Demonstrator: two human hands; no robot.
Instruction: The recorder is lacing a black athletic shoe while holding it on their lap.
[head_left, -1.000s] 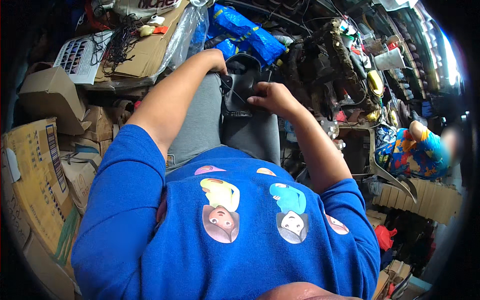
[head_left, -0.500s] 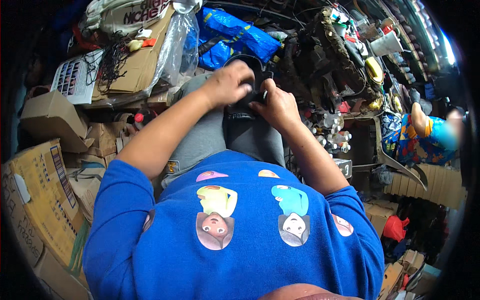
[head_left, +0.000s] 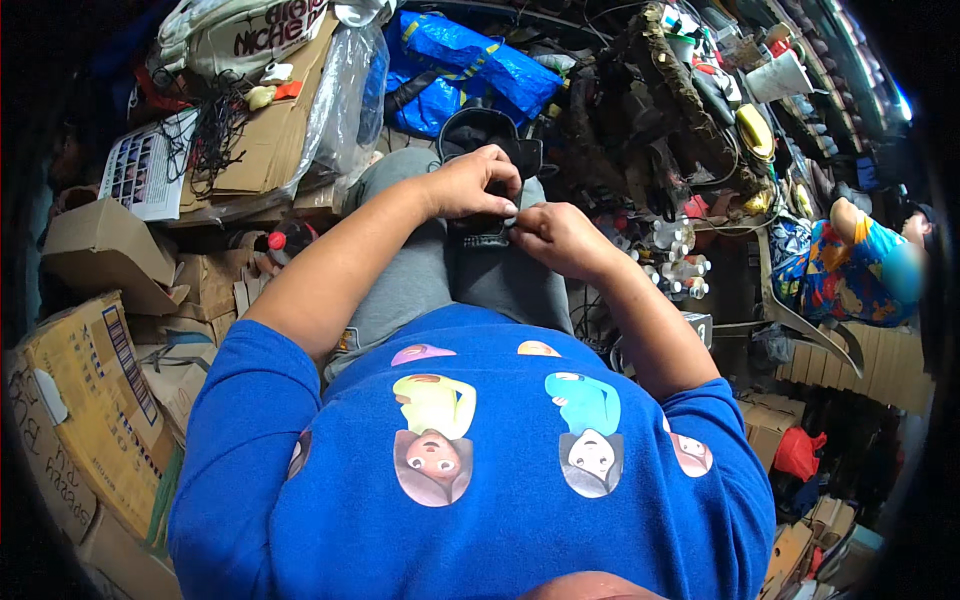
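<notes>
A black boot-like item with a rounded, open collar lies between my knees, its lower ridged edge toward me. Over its middle, my left hand rests with curled fingers, the thumb against the dark material. My right hand is closed beside it, fingertips pinched together at the item's right side and close to the left thumb. Whatever small piece lies between the right fingertips is too small to make out. Grey trousers cover my legs under the item.
Cardboard boxes are stacked at the left. A blue bag lies ahead, with small bottles right of my knee. Cluttered shelves fill the far right, where another person in a colourful shirt sits. A curved metal bar stands between us.
My left hand has come down onto the black item from above it. My right hand has moved lower and toward me along its right side, uncovering more of the open collar.
</notes>
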